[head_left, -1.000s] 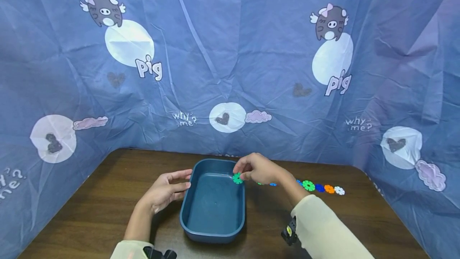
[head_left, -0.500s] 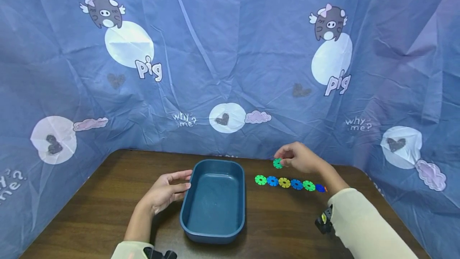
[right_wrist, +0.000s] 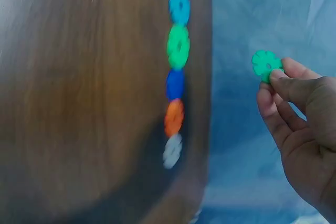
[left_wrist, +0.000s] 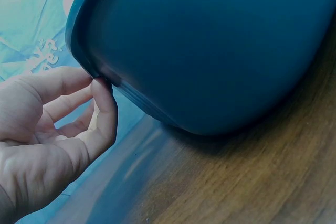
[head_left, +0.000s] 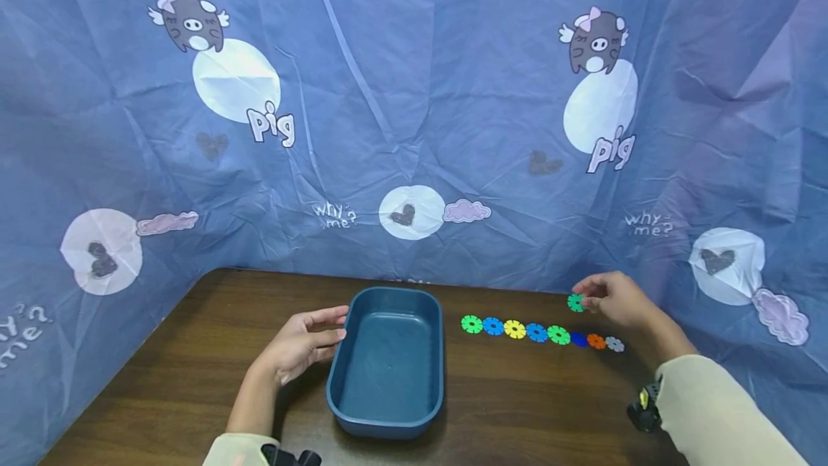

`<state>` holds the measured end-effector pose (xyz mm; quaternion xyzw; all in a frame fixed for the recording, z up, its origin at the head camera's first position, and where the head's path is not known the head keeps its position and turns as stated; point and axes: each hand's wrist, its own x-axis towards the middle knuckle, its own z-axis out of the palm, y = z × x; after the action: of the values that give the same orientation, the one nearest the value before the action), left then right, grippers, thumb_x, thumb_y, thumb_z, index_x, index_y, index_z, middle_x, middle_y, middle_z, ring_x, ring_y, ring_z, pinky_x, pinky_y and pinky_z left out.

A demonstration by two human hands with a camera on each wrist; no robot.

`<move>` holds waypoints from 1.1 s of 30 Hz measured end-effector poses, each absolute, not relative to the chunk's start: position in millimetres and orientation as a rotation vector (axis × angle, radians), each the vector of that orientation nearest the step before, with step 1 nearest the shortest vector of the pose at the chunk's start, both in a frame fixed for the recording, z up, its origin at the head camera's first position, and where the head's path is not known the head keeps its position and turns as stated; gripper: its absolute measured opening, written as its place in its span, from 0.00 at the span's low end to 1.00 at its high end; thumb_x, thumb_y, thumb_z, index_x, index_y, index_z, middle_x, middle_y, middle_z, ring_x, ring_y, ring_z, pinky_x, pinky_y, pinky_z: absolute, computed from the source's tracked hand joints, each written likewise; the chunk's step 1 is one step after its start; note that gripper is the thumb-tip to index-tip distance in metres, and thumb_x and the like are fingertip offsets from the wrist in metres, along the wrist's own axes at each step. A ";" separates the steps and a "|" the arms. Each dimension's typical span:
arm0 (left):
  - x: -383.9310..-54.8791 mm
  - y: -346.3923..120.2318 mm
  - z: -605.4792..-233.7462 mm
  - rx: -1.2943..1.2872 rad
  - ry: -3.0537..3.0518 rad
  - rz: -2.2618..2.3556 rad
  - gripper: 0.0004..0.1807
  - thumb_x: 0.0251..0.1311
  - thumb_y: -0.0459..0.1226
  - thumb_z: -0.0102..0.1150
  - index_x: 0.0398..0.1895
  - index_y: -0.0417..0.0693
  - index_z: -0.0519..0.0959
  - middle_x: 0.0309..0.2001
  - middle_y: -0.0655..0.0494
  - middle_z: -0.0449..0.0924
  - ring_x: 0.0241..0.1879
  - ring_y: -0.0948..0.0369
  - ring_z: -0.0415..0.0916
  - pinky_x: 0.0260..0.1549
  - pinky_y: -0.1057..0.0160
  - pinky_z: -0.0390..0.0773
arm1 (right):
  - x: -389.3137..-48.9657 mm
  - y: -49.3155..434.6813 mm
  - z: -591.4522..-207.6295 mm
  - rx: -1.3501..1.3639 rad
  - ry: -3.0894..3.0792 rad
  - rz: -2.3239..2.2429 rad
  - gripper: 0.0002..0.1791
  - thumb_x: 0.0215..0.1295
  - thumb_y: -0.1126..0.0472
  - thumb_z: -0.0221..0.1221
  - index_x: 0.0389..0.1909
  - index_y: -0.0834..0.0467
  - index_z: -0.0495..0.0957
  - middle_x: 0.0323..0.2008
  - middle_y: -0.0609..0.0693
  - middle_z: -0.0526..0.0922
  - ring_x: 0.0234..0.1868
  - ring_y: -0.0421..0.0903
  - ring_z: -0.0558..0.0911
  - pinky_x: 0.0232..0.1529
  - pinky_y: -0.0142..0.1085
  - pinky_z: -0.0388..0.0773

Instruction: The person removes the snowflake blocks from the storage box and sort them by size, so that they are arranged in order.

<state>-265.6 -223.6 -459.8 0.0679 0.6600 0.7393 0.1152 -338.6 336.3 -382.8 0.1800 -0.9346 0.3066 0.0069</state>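
Note:
My left hand (head_left: 300,344) is at the left side of a dark teal plastic bin (head_left: 430,408). In the left wrist view, its thumb and index finger pinch the bin's rim (left_wrist: 79,40). My right hand (head_left: 624,300) pinches a green snowflake disc (head_left: 575,303) between thumb and fingertips, raised off the table. Below and left of that hand lies a row of notched plastic discs: a green disc (head_left: 472,324) at the left end, a yellow disc (head_left: 514,329), an orange disc (head_left: 596,341) and a white disc (head_left: 615,344) at the right end, with blue and green ones between.
The brown wooden table (head_left: 517,408) has rounded far corners. A blue printed cloth (head_left: 414,92) hangs right behind its far edge and along the sides. The bin's inside shows a bare floor.
My right hand has carried the green disc from above the bin's right rim to the right, past the row, uncovering the discs. My left hand and the bin have stayed put.

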 end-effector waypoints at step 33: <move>-265.5 -223.3 -460.5 0.185 1.948 2.157 0.33 0.68 0.29 0.62 0.74 0.32 0.65 0.65 0.35 0.68 0.54 0.57 0.77 0.52 0.55 0.82 | -297.2 449.1 -473.2 -0.032 -2.657 1.360 0.18 0.67 0.81 0.53 0.55 0.89 0.67 0.36 0.61 0.86 0.31 0.32 0.82 0.35 0.30 0.84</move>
<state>-265.5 -223.3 -460.5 0.0633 0.6644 0.7358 0.1145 -297.2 449.1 -473.2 -0.0107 -0.8874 0.4542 0.0785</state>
